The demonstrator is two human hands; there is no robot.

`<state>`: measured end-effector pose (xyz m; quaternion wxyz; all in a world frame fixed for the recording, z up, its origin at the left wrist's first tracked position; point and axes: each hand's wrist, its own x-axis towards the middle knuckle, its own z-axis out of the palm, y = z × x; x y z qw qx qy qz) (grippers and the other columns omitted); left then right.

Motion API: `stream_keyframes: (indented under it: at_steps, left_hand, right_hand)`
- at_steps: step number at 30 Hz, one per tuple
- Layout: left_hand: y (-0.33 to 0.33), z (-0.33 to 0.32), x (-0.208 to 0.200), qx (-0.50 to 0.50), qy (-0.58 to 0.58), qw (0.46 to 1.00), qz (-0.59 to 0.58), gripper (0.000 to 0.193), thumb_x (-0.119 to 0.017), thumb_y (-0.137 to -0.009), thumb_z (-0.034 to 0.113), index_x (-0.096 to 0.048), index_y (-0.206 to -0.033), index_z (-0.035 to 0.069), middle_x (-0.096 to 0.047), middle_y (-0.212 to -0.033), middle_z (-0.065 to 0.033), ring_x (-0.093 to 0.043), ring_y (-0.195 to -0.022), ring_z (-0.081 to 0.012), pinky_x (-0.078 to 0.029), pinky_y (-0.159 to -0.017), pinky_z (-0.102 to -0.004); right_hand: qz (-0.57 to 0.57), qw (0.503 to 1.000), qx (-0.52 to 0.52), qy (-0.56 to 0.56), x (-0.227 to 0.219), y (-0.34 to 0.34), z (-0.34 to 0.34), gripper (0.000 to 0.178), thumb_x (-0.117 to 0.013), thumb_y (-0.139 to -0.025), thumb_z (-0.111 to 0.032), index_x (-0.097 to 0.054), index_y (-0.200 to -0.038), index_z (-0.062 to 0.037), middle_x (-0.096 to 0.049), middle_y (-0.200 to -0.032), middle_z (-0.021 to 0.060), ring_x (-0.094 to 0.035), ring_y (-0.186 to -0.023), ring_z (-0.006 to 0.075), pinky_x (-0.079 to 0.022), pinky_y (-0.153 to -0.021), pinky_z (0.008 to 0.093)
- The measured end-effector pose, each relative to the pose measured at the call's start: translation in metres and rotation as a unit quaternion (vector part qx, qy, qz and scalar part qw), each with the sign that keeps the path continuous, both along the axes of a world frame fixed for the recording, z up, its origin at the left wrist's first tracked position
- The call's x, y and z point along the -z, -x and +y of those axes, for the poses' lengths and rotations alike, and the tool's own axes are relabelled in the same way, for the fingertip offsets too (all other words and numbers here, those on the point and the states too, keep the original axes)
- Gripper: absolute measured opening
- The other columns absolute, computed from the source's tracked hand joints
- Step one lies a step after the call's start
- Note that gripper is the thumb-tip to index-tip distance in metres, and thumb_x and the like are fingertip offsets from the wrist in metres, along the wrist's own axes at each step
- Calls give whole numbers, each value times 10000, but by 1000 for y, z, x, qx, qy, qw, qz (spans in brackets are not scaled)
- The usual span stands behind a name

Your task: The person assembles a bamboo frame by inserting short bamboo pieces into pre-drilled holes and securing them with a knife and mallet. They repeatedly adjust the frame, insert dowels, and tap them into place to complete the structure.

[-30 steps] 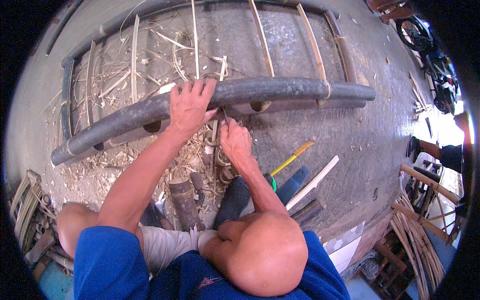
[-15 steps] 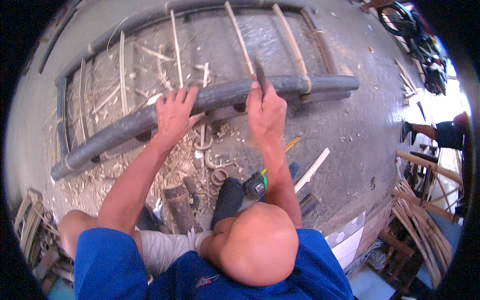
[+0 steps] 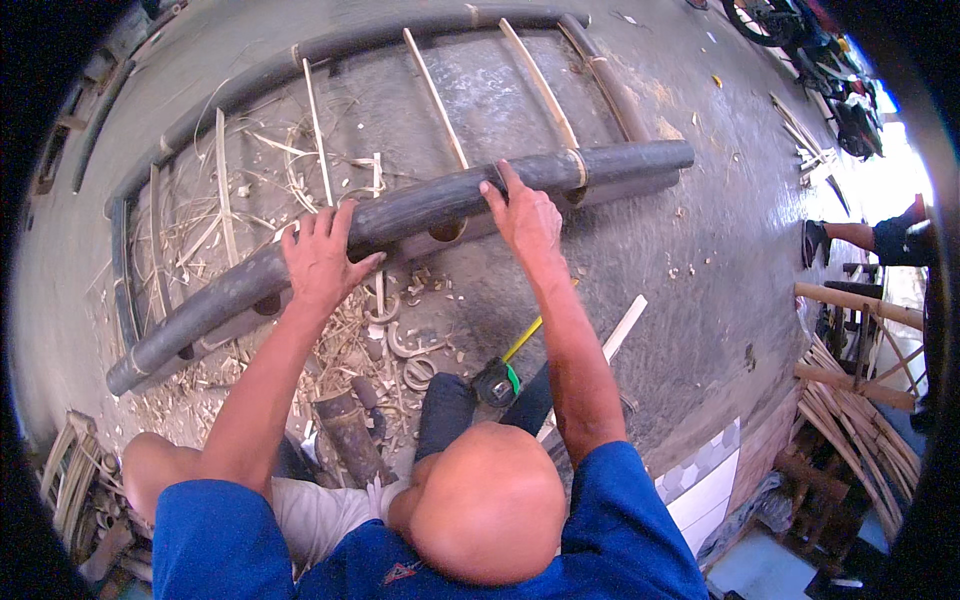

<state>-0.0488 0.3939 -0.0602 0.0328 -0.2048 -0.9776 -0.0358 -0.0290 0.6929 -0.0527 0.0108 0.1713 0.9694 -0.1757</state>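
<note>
A long, dark bamboo pole [image 3: 420, 205] runs across in front of me, the near side of a ladder-like frame with thin, pale slats [image 3: 437, 100]. My left hand [image 3: 322, 262] lies on top of this pole with its fingers spread, thumb pointing right. Farther right, my right hand [image 3: 528, 222] reaches the pole's upper side, index finger stretched forward and thumb bent. Between that thumb and finger shows a short bit of a dark, narrow tool [image 3: 501, 179]; most of it is hidden, and its exact kind is unclear. Round holes open along the pole's near underside.
A tape measure [image 3: 495, 383] with yellow blade drawn out sits by my feet, near a cut bamboo piece [image 3: 350, 435]. Shavings [image 3: 350, 340] litter the floor. Bamboo strips [image 3: 860, 430] are stacked at right, where another person's leg [image 3: 850, 236] shows. Motorbikes [image 3: 850, 110] stand far right.
The view has shifted, so the frame sits farther left. My right hand has lowered onto the pole, and the dark blade-like tool that stuck up from it is now mostly hidden. My left hand stays put.
</note>
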Motion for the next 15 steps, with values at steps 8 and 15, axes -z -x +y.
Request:
stream_keyframes:
  at_steps: [8,15]
  left_hand:
    - [4,77,2,61,-108,992,12,914,-859,-732,518,-492,-1485,154,-588,-1371,-89,-530,-1288,-283,-346,-1104,-564]
    - [6,105,8,36,-35,998,26,870,-894,-704,436,-516,-1440,168,-603,-1321,-52,-567,-1234,-242,-400,-1023,-530]
  right_hand:
    - [-18,1000,-1,25,-14,-1,-2,598,-556,-1000,-568,-557,-1484,-218,-723,-966,313,-708,-970,490,-560,-848,565]
    - [40,997,5,70,-9,-8,-4,542,-572,-1019,-457,-566,-1436,-110,-716,-949,319,-709,-925,489,-557,-807,569]
